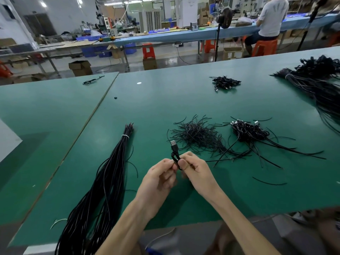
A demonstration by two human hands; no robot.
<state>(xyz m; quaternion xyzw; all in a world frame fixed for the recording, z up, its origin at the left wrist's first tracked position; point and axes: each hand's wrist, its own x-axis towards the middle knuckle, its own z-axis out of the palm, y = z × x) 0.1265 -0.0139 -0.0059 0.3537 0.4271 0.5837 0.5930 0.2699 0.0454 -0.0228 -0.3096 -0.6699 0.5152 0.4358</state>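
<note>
left hand (160,178) and right hand (195,169) both pinch a coiled black usb cable (175,155), metal plug upright, near the matte green desk's (165,100) front edge.

— What carries everything?
— A green table (165,107), made of two panels that meet at a seam (99,107) running away on the left.
— What lies nearest that seam?
— A long bundle of black cables (110,172), bound near its far end with a white tie (126,136). It reaches the near edge.
— And in the middle?
— A heap of short black ties (198,137). Just right of it is a heap of coiled cables (248,133) with plugs. One loose tie (269,182) lies apart, nearer the edge.
— Farther back?
— A small far pile (225,83) of coiled cables, a big tied bundle (316,83) at the far right, and a single cable (93,80) on the left panel.
</note>
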